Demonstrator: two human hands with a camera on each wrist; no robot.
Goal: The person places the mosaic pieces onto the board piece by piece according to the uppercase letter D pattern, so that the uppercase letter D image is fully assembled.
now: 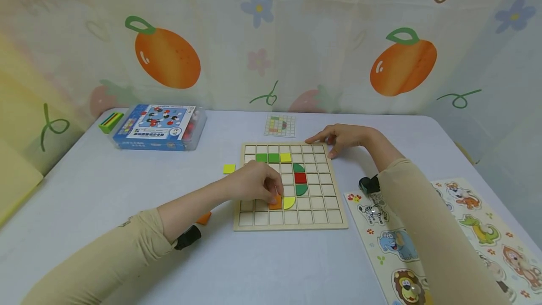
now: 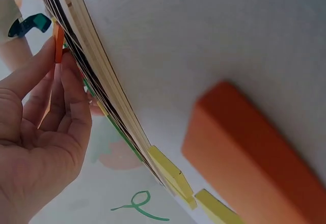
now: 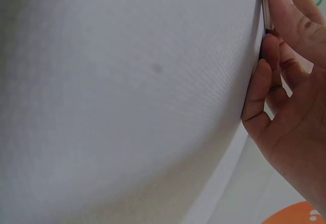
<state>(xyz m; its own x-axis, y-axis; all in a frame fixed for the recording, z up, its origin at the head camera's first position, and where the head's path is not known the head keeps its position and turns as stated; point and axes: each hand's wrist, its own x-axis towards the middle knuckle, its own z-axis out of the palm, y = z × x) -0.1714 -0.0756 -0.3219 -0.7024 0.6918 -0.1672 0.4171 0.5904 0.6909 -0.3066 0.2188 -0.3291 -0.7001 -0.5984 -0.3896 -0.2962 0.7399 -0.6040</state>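
Orange square (image 1: pixel 275 202) is grasped by the left of the two hands (image 1: pixel 258 180), pinched between thumb and fingertips, at the near part of the board (image 1: pixel 319 216). Whether it sits fully in its cell cannot be told. A yellow quarter-round (image 1: pixel 289 202) lies in the cell just to its right.

The right hand (image 1: pixel 345 136) grips the board's far right corner, thumb at the right edge, index finger along the far edge.

Farther up the grid, a red square (image 1: pixel 300 178) lies between two rounded green pieces (image 1: pixel 301 189) in one column. Two green squares (image 1: pixel 267 157) and a yellow square (image 1: pixel 285 157) stand side by side in a row near the far edge.

Off the board, a loose yellow square (image 1: pixel 229 169) lies just left of it; a loose orange piece (image 1: pixel 204 218) lies near the left wrist.

On the white tabletop (image 1: pixel 275 267), a printed card (image 1: pixel 280 125) lies beyond the board. A blue box (image 1: pixel 156 127) and a striped block (image 1: pixel 111 122) stand at far left. An animal puzzle (image 1: pixel 372 244) lies at right, partly hidden by the right sleeve (image 1: pixel 436 234).
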